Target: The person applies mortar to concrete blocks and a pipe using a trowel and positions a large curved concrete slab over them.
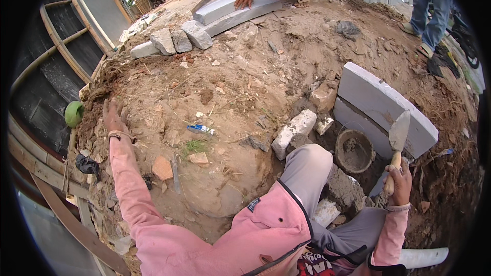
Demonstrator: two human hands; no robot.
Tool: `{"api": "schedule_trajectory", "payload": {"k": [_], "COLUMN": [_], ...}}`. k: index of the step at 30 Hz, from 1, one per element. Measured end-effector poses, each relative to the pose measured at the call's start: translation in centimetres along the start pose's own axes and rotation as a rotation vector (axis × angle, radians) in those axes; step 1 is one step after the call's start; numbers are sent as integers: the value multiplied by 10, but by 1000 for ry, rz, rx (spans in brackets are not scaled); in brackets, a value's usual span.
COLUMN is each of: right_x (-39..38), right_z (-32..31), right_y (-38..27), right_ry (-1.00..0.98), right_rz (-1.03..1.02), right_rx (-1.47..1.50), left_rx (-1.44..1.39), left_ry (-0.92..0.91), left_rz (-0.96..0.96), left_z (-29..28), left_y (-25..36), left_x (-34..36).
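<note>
The trowel (398,133) is in the right hand (402,183), fingers curled round its wooden handle, the blade in front of the pale grey blocks (381,97). Beside them sits a round bucket (353,170) of what looks like mortar. Well apart, the left hand (115,116) reaches toward loose soil, fingers extended; contact is unclear. This seems a pause in mortar work; loading the trowel would call for tipping its blade into the bucket.

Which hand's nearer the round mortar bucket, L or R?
Right. The right hand, holding a trowel, is close by, to the right of and slightly below the bucket in the picture. The left hand is far to its left, near the green container.
</note>
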State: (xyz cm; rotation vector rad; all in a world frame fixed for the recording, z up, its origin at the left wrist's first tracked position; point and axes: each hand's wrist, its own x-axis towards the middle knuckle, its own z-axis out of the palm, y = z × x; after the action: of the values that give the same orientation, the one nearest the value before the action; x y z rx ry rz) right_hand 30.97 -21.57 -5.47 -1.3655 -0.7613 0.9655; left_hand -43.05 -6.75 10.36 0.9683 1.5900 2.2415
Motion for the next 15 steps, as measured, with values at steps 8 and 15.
{"api": "schedule_trajectory", "payload": {"k": [8, 15], "right_x": [7, 1], "right_z": [18, 7], "right_y": [-1, -7], "right_ry": [-20, -58], "right_rz": [34, 25], "right_rx": [77, 218], "left_rx": [366, 630], "left_ry": [-927, -1175], "left_rz": [-330, -38], "left_z": [98, 134], "left_y": [-148, -215], "left_x": [-189, -267]}}
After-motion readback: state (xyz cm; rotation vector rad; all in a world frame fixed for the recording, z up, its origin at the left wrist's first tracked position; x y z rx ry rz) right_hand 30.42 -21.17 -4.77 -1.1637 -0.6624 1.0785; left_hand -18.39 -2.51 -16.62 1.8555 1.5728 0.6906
